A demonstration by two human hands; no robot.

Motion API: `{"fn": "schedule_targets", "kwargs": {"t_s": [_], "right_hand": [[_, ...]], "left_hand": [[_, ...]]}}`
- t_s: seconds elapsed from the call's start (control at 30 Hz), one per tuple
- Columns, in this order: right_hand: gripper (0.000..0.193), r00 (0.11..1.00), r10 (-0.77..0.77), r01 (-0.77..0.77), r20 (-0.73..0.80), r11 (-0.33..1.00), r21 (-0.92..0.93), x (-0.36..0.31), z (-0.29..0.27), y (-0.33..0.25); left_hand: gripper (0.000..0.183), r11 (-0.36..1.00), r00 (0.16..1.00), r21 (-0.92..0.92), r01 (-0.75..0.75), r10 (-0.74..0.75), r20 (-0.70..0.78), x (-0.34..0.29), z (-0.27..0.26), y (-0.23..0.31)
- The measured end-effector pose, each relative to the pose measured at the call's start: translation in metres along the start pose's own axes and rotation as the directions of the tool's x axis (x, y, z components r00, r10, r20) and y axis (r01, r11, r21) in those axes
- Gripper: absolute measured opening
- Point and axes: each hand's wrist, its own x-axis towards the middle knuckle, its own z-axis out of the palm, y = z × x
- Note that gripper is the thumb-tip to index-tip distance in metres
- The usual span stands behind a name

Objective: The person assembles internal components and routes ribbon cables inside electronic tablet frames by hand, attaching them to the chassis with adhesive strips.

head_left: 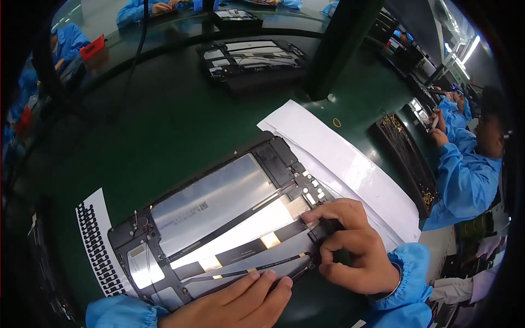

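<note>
Two bare hands are on a flat electronic device (221, 216) that lies with its insides exposed, just ahead of the left hand (235, 303) and leftward of the right hand (358, 257). From where I stand, the left one is laid out flat, fingers along the near edge, gripping nothing. The right one is curled, a fingertip at the end of a dark strip (240, 250) with gold patches; whether it pinches anything I can't tell.

That fingertip is my main worry. Just beyond it sits a cluster of small parts (313, 188), and a careless nail or a sideways tug could snag one, or crease the strip. Under the left hand the trouble would be weight: a thin black cable (280, 263) runs right by those fingertips, and leaning in might kink it. The silver panel (213, 188) ahead of the left hand looks easily dented, should a knuckle come down hard.

White papers (344, 169) spread beyond the right hand, meeting the device's far corner; if that corner rests on them, a push could make it slide on the green bench (153, 131). Loose grip on the near edge would hardly stop it.
</note>
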Motion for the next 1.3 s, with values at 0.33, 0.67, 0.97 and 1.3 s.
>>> {"fn": "schedule_targets", "kwargs": {"t_s": [0.33, 0.67, 0.97, 1.3], "right_hand": [[0.006, 1.000, 0.026, -0.026, -0.005, 0.999, -0.044, -0.001, 0.003, -0.005], [0.013, 1.000, 0.009, -0.008, -0.019, 0.995, 0.098, -0.011, -0.016, 0.006], [0.019, 0.989, -0.140, 0.136, -0.035, 0.986, -0.099, -0.006, -0.005, 0.003], [0.013, 0.973, -0.179, 0.173, -0.143, 0.983, -0.056, -0.015, -0.001, 0.006]], "left_hand": [[0.037, 0.994, 1.000, 0.102, -0.029, 0.029, 0.003, 0.007, -0.005, 0.009], [0.040, 0.976, 0.986, 0.162, -0.144, 0.128, 0.105, 0.026, 0.009, 0.004], [0.040, 0.994, 0.930, -0.083, 0.068, -0.093, -0.354, 0.016, 0.043, 0.008], [0.035, 0.998, 0.989, -0.001, -0.066, 0.066, 0.133, 0.023, 0.007, 0.006]]}}
